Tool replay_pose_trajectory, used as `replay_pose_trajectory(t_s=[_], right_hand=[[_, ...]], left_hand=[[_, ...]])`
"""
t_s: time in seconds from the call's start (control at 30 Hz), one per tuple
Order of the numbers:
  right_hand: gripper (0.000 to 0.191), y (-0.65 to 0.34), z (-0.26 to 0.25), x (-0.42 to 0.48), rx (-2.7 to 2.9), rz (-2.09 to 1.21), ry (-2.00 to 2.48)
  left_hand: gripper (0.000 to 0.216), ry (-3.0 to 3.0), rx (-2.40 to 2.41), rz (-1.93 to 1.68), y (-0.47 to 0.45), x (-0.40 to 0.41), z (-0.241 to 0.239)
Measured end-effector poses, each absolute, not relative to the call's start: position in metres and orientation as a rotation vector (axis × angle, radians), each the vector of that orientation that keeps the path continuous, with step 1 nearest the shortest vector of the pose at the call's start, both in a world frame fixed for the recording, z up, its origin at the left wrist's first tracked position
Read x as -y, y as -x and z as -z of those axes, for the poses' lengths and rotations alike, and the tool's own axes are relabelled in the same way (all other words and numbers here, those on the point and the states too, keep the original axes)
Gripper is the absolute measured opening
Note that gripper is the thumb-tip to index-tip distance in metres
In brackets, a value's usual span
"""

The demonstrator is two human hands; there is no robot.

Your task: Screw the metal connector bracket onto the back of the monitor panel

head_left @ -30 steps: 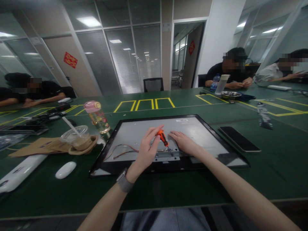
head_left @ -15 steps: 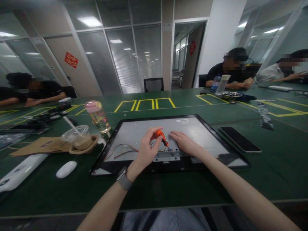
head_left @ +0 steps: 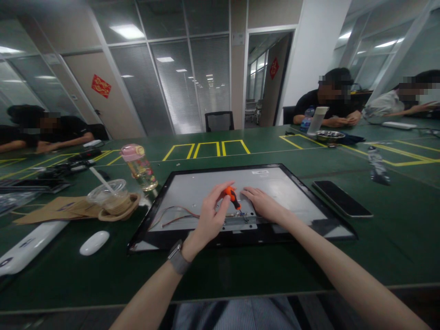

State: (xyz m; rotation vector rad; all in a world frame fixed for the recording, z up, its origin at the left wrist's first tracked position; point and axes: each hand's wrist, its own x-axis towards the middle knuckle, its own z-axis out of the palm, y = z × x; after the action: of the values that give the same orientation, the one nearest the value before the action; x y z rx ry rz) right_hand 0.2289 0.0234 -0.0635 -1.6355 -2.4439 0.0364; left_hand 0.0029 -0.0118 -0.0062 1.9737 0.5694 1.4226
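My left hand (head_left: 213,211), with a watch (head_left: 178,257) at the wrist, grips the orange and black handle of a screwdriver (head_left: 233,198). The screwdriver leans, its tip down at a metal bracket (head_left: 237,223) along the near side of a flat display panel (head_left: 292,192). The panel has a grey back and a black frame and lies flat on the table. My right hand (head_left: 263,203) rests on the panel's back just right of the screwdriver, fingers stretched out, holding nothing. Thin cables (head_left: 177,213) run over the panel left of the bracket, partly behind my left hand.
Left of the panel are a white mouse (head_left: 94,243), a plastic cup with a straw (head_left: 112,195) and a pink-lidded bottle (head_left: 139,167). A phone (head_left: 340,199) lies to the right. Farther back are a metal bowl (head_left: 330,136) and several seated people on the green table's far side.
The fingers of my left hand have shifted slightly around the screwdriver handle, whose tip stays at the bracket. My right hand and the panel look unmoved.
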Motion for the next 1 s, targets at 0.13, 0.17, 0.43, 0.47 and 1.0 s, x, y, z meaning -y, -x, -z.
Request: replay_pose_trajectory(t_s=[0.13, 0.17, 0.43, 0.47, 1.0], right_hand=[[0.058, -0.2279, 0.0605, -0.0219, 2.462, -0.049, 1.655], [0.058, -0.2278, 0.0600, -0.0217, 2.465, -0.049, 1.659], [0.061, -0.2285, 0.0609, -0.0215, 2.458, -0.066, 1.659], [0.060, -0.2288, 0.0613, -0.0218, 2.453, -0.065, 1.655], [0.057, -0.2316, 0.0678, -0.0248, 2.462, 0.003, 1.595]], left_hand=[[0.026, -2.013, -0.603, -1.454, -0.0028, 0.0109, 0.0068], [0.024, -2.024, -0.631, -1.494, -0.0030, 0.0103, 0.0068], [0.026, -2.011, -0.627, -1.508, -0.0019, 0.0128, 0.0020], [0.026, -2.023, -0.628, -1.503, -0.0016, 0.0129, 0.0019], [0.021, -2.153, -0.582, -1.475, -0.0037, 0.0142, 0.0064]])
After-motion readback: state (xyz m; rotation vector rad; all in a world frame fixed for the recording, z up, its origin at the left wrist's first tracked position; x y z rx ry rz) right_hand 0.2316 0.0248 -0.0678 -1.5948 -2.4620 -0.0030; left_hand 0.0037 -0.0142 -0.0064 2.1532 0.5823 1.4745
